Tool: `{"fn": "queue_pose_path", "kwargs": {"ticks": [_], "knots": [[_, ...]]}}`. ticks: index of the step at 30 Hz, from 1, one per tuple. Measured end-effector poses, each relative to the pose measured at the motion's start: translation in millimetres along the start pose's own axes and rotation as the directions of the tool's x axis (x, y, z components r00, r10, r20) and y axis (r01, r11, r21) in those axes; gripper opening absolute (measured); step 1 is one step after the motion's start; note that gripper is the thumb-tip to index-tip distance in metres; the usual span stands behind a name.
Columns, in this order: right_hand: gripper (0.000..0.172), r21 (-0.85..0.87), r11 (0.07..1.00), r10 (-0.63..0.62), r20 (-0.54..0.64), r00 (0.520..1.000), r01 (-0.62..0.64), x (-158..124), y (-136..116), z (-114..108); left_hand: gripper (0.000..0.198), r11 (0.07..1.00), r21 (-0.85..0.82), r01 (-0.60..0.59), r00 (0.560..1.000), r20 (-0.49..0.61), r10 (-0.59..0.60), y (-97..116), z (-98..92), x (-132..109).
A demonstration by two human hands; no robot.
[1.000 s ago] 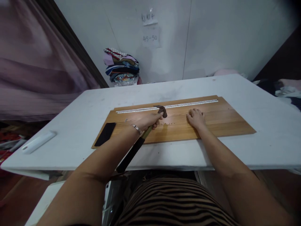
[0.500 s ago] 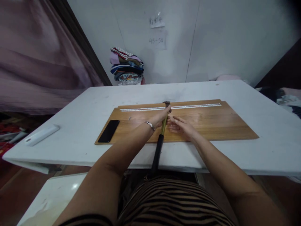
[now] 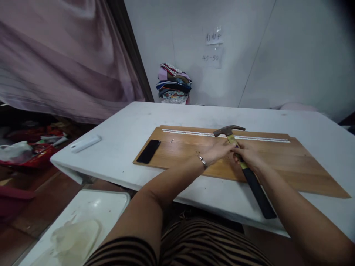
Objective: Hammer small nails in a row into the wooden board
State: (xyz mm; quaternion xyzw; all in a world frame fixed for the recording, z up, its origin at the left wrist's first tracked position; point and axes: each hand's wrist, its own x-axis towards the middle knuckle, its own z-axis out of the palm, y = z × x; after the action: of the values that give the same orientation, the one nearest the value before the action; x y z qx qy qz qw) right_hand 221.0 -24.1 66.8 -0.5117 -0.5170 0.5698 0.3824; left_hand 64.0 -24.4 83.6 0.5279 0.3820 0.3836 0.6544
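Observation:
A claw hammer (image 3: 253, 186) with a rusty metal head, a yellow neck and a black grip slants over the wooden board (image 3: 180, 149), its head toward the far side and its grip end toward me. My left hand (image 3: 220, 150) closes on the yellow neck just below the head; its fingers are partly hidden. Right below it, my right hand (image 3: 248, 155) has its thumb and fingers around the handle. Small dark bits, too small to name, lie on the board near my left hand. Two white measuring strips (image 3: 188, 133) run along the board's far part.
A black phone (image 3: 149, 151) lies on the board's left end. On the white table (image 3: 119, 147) rests a long white object (image 3: 85, 143). Folded clothes (image 3: 174, 83) are stacked by the wall. At the lower left stands a white stool-like surface (image 3: 108, 207).
The hammer has swung, its grip end now toward the right. My right hand, open beside it before, has closed on the handle. The view has turned left.

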Motion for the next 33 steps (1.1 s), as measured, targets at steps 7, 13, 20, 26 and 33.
{"fn": "queue_pose_path", "kwargs": {"ticks": [7, 13, 20, 26, 33], "knots": [[0.032, -0.032, 0.998, 0.058, -0.075, 0.995, -0.060, 7.1, 16.7, -36.3, 0.013, 0.752, 0.601, 0.270, 0.891, -0.453, 0.042, -2.3, -143.1, -33.1], [0.035, -0.039, 0.994, 0.097, -0.035, 0.995, -0.098, 17.4, 36.7, -53.2, 0.015, 0.429, 0.706, 0.564, 0.730, -0.669, 0.140, 4.8, -234.3, -49.1], [0.030, -0.063, 0.990, 0.129, 0.024, 0.991, -0.128, 27.3, 42.6, -56.6, 0.010, 0.346, 0.708, 0.616, 0.730, -0.678, 0.088, -1.4, -245.2, -43.5], [0.025, -0.062, 0.988, 0.143, 0.037, 0.989, -0.141, 32.3, 49.8, -63.9, 0.005, 0.299, 0.714, 0.634, 0.742, -0.670, 0.026, 2.4, -255.6, -35.3], [0.025, 0.001, 0.986, 0.167, 0.033, 0.985, -0.167, 33.1, 47.3, -60.9, 0.019, 0.323, 0.716, 0.618, 0.767, -0.639, -0.052, 10.8, -253.6, -36.4]]}}
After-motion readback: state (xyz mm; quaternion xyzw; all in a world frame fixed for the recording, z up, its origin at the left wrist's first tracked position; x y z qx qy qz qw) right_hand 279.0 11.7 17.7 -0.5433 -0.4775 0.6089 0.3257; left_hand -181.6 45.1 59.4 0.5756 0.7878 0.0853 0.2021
